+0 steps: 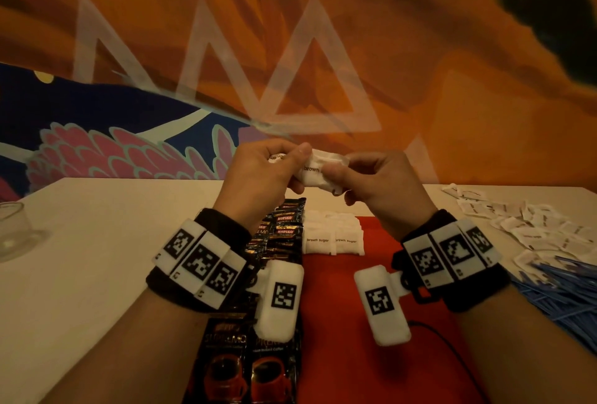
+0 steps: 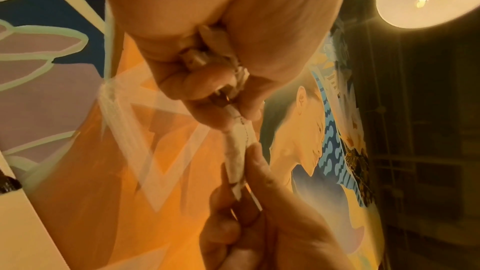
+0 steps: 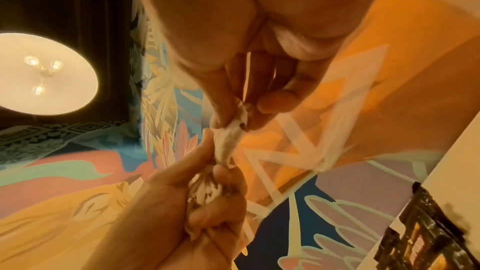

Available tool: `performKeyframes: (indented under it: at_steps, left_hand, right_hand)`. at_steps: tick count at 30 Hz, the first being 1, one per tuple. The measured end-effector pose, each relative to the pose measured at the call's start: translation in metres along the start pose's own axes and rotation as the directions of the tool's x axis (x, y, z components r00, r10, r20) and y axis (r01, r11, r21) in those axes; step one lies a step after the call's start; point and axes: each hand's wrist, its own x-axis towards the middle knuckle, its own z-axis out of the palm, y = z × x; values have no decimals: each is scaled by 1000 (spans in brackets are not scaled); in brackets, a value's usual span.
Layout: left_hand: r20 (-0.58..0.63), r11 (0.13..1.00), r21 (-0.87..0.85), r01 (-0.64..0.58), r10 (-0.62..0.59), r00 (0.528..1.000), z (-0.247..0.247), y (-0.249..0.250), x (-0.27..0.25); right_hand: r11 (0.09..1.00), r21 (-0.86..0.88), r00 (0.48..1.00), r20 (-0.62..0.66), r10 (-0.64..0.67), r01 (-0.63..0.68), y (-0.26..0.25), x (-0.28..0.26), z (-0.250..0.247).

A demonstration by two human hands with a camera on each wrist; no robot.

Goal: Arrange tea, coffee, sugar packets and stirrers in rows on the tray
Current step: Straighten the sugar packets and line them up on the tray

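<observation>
Both hands are raised over the far end of the red tray point(image 1: 371, 323). My left hand point(image 1: 290, 158) grips a small bundle of white brown sugar packets point(image 1: 318, 171), and my right hand point(image 1: 339, 174) pinches the other end of a packet from that bundle. In the left wrist view the packet point(image 2: 236, 151) stretches edge-on between the two hands. In the right wrist view it point(image 3: 228, 141) is crumpled between both thumbs. On the tray lie two columns of black coffee sachets point(image 1: 281, 232) and a short row of sugar packets point(image 1: 332, 235).
Loose sugar packets point(image 1: 533, 226) are scattered on the white table at the right, with a heap of blue stirrers point(image 1: 565, 294) in front of them. A clear glass point(image 1: 14, 229) stands at the left edge. A painted wall rises just behind the table.
</observation>
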Motion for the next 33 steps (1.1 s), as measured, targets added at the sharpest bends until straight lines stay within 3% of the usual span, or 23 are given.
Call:
performKeyframes:
  at_steps: [4, 7, 11, 13, 15, 20, 25, 27, 30, 33]
  left_hand:
    - [4, 997, 74, 11, -12, 1000, -3, 1, 2]
    - [-26, 999, 40, 37, -36, 999, -11, 3, 5]
    - [-7, 998, -36, 46, -46, 999, -15, 9, 4]
    - [4, 999, -39, 37, -37, 999, -14, 11, 3]
    - [8, 999, -40, 32, -31, 999, -14, 11, 3]
    - [21, 999, -32, 27, -26, 999, -14, 13, 3]
    - [25, 1000, 1, 31, -31, 999, -15, 13, 3]
    - [25, 1000, 8, 29, -29, 999, -15, 13, 3]
    - [26, 999, 18, 30, -31, 999, -15, 13, 3]
    - [22, 999, 19, 26, -27, 999, -15, 13, 3]
  right_hand:
    - [997, -8, 996, 35, 82, -82, 1, 3, -13]
    - [961, -129, 969, 0, 247, -245, 19, 9, -26]
    - [746, -496, 860, -3, 511, -445, 59, 13, -37]
    - [663, -570, 814, -17, 581, -486, 71, 14, -39]
    - [639, -581, 798, -29, 602, -504, 75, 15, -39]
    - [576, -665, 790, -35, 612, -475, 76, 20, -30]
    - [305, -906, 812, -69, 579, -294, 71, 22, -20]
    - [255, -936, 823, -60, 564, -243, 69, 23, -19]
    - [336, -919, 881, -27, 472, -208, 67, 23, -19]
    - [433, -898, 935, 89, 344, -74, 68, 20, -14]
